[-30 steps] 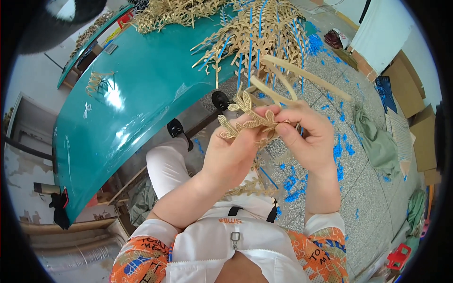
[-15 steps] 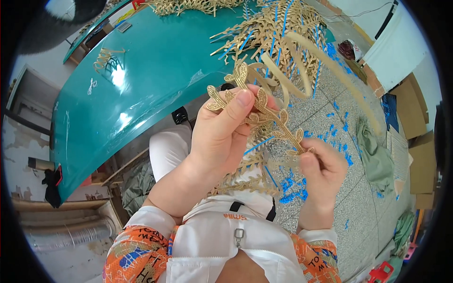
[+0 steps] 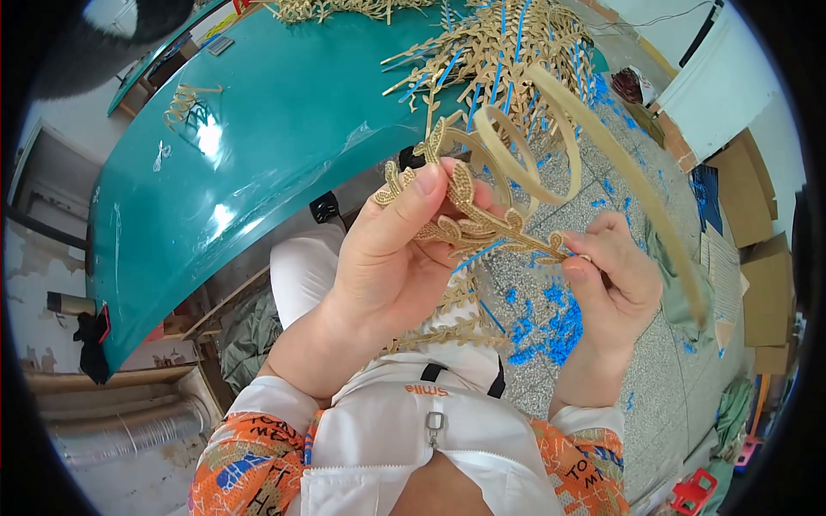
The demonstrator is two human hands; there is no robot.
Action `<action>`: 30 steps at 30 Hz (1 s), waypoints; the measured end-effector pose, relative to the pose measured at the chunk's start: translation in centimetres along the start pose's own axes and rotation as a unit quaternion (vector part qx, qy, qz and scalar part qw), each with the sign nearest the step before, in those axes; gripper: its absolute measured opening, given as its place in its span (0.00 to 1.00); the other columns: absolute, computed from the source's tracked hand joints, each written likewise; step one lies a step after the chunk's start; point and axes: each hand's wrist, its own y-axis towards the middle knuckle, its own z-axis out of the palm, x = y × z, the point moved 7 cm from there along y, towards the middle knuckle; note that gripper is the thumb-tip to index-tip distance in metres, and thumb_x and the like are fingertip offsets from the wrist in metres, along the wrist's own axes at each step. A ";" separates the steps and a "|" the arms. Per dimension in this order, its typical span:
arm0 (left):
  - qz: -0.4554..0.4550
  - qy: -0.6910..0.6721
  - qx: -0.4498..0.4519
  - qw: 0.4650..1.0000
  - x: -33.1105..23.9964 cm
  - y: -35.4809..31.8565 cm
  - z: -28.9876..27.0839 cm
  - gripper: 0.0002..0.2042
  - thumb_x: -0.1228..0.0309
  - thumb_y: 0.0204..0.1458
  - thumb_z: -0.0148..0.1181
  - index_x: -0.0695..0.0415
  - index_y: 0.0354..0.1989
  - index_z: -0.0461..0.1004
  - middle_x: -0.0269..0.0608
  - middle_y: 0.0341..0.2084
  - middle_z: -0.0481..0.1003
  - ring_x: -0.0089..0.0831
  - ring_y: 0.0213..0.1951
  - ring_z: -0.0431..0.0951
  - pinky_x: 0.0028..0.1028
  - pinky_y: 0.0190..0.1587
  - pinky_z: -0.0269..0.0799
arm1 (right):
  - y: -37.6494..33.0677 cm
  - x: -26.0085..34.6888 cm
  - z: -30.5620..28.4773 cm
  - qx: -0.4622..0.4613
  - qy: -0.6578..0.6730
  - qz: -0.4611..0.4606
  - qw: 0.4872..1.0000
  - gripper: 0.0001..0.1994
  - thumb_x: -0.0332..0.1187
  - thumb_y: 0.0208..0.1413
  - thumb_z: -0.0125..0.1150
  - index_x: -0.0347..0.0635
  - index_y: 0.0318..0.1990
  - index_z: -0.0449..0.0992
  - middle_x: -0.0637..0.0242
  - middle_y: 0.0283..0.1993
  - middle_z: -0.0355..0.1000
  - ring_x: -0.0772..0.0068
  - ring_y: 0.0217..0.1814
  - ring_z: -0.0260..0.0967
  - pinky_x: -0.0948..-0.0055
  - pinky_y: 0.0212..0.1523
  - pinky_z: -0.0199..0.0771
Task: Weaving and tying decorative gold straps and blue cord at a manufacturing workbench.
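Between my hands stretches a gold leaf-shaped trim (image 3: 503,225), its small leaves branching off a braided stem. My left hand (image 3: 391,228) is closed round the trim's leafy part, thumb on top. The fingertips of my right hand (image 3: 615,279) pinch the stem's right end. A curled strip of gold ribbon (image 3: 551,189) loops up behind the hands and hangs down to the right; where it joins the trim is hidden. More gold leaf trim (image 3: 456,331) with blue strips lies across my lap.
A green table (image 3: 284,95) curves along the left, with a heap of gold leaf trim (image 3: 516,52) spilling over its right end. A small coil of gold ribbon (image 3: 182,105) sits on it. Blue scraps (image 3: 551,331) litter the speckled floor. Cardboard boxes (image 3: 766,284) stand at the right.
My right hand has moved right and slightly up, drawing the trim's stem flatter. The ribbon's loops have swung and its hanging end has dropped lower. My left hand keeps its hold.
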 end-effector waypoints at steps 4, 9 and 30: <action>-0.024 -0.024 -0.007 0.999 0.1 -0.4 -0.2 0.10 0.64 0.51 0.48 0.57 0.34 0.70 0.40 0.30 0.73 0.32 0.36 0.73 0.32 0.43 0.66 | 0.8 -0.1 0.3 0.038 0.005 -0.065 0.997 0.09 0.30 0.38 0.63 0.36 0.29 0.75 0.74 0.17 0.64 0.80 0.21 0.55 0.70 0.38 0.55; -0.071 -0.049 -0.011 0.996 0.8 -0.7 -0.3 0.10 0.63 0.53 0.44 0.52 0.35 0.70 0.34 0.28 0.75 0.30 0.33 0.75 0.41 0.50 0.61 | 1.8 -0.4 0.3 0.041 -0.030 -0.128 0.991 0.10 0.29 0.34 0.64 0.43 0.30 0.77 0.76 0.14 0.63 0.79 0.14 0.54 0.74 0.33 0.56; 0.192 0.699 -0.006 0.689 -0.7 -1.7 -3.7 0.17 0.78 0.40 0.58 0.61 0.42 0.69 0.43 0.37 0.71 0.25 0.29 0.75 0.22 0.25 0.70 | 1.5 -3.2 2.1 0.179 -0.147 0.014 0.973 0.03 0.27 0.39 0.58 0.40 0.25 0.72 0.71 0.18 0.67 0.72 0.22 0.58 0.73 0.30 0.56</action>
